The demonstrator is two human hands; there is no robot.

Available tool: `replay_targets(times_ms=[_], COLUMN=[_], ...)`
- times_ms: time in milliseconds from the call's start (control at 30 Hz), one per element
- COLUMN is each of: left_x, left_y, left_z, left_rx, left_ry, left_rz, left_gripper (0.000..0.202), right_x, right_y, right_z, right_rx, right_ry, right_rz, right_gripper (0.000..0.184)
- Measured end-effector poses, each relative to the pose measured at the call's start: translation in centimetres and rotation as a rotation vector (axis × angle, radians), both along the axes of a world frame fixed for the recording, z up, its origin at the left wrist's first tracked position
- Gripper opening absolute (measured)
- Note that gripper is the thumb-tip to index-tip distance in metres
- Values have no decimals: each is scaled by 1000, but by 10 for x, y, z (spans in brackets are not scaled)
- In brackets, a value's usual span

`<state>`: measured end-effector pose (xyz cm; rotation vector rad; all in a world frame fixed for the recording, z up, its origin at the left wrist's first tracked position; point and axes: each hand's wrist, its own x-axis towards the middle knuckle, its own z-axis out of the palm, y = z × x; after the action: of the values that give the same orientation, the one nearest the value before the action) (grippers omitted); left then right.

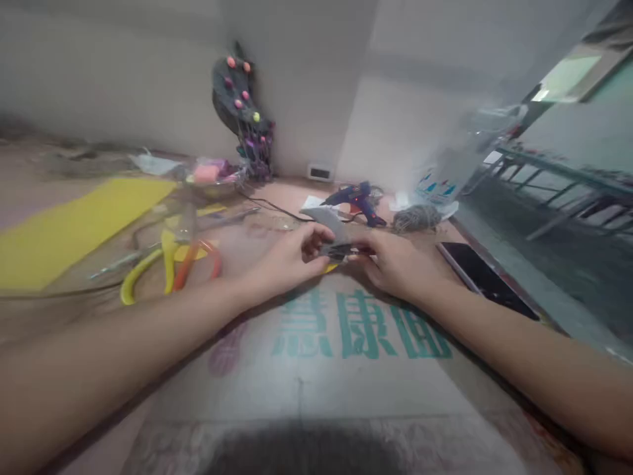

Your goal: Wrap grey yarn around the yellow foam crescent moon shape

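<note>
Our left hand (291, 257) pinches a curved grey piece (326, 221).

Yellow handles (169, 264) and orange handles (182, 272) lie to our left, likely for easy reach; the grey piece sits between both hands, apparently to steady it; the glue gun (352, 196) rests behind; our right hand (393, 264) curls narrowly at its right edge, grip blurred, we cannot tell; yarn (417, 218) and phone (487, 280) lie aside, perhaps to leave us room.

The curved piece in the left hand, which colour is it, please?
Grey: the curved piece shows best in the head view, though blurred.
</note>
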<state>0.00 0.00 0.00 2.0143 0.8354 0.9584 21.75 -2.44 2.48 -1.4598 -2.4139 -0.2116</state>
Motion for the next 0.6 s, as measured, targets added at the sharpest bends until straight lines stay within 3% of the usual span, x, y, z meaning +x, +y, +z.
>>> replay_targets(times_ms=[600], left_x=[0], left_y=[3], left_z=[-3], left_rx=[28], left_ry=[-6], left_rz=[-35], left_gripper=[26], right_x=[4], right_y=[3], right_z=[-3], right_rx=[56], right_ry=[18], right_rz=[55], right_gripper=[18])
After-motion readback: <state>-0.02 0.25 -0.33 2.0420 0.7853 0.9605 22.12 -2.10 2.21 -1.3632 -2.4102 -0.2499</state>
